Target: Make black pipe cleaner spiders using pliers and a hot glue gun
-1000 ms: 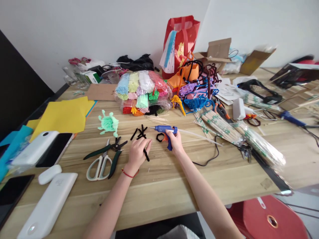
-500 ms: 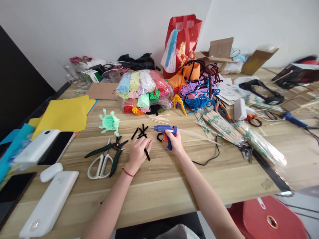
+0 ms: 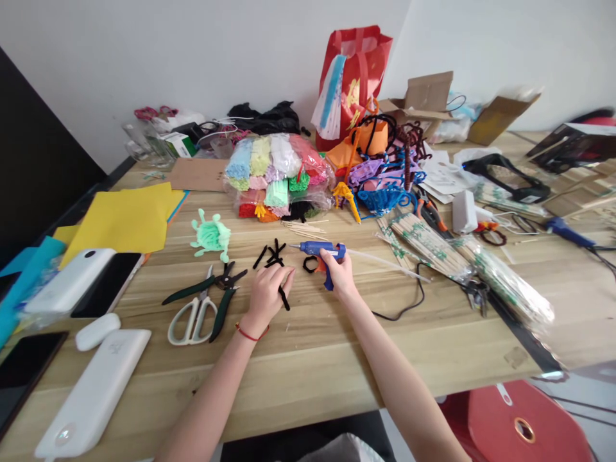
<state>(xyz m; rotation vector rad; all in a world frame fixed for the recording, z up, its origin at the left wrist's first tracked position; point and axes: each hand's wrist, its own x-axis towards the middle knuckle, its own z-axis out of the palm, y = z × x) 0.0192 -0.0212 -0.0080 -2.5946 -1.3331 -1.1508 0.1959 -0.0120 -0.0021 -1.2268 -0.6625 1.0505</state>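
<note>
In my right hand (image 3: 339, 269) is a blue hot glue gun (image 3: 317, 249), its nozzle pointing left and a long clear glue stick (image 3: 380, 262) running out of its back. My left hand (image 3: 269, 292) is closed, fingertips down at the table, with a short black pipe cleaner (image 3: 284, 299) showing beside the fingers. Just beyond it lie more black pipe cleaner pieces (image 3: 276, 251), some crossing each other. The nozzle tip hovers near them, apart. A small black pipe cleaner ring (image 3: 310, 264) rests under the gun. What the left fingertips press is partly hidden.
White-handled scissors (image 3: 192, 321) and green-handled cutters (image 3: 224, 301) lie left of my left hand. Farther back are a mint-green fuzzy figure (image 3: 212, 236) and a bag of coloured pipe cleaners (image 3: 279, 176). Packs of wooden sticks (image 3: 433, 247) and a black cord (image 3: 409, 308) are to the right.
The glue gun and my right hand have shifted very slightly to the right. My left hand stays where it was.
</note>
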